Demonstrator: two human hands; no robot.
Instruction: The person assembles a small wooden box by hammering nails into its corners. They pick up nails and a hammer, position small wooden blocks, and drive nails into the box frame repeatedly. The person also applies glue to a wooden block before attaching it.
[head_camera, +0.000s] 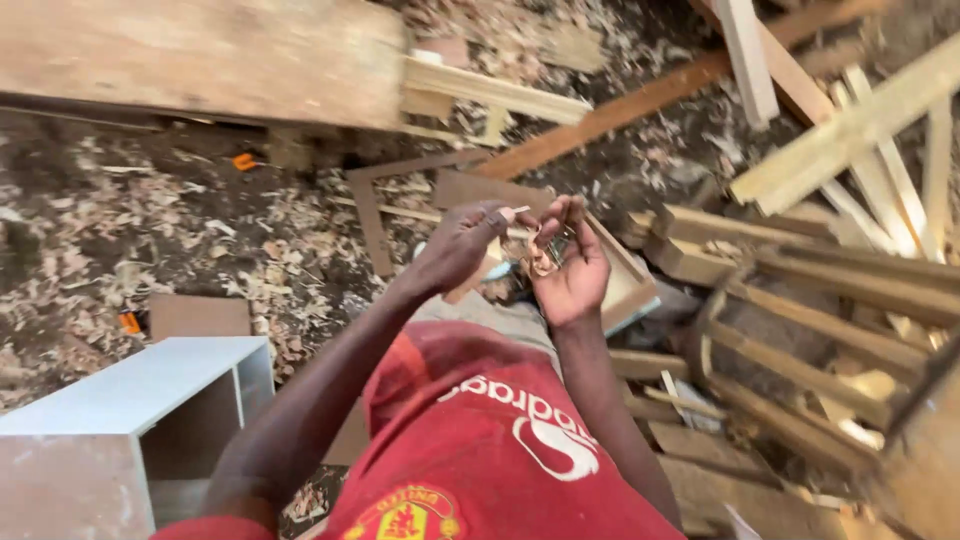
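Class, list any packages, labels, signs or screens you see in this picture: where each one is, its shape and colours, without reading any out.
Shirt lettering: white print across the red shirt, bottom centre.
Shirt badge: rounded crest, yellow and red, bottom edge of the shirt.
No packages, signs or screens in view.
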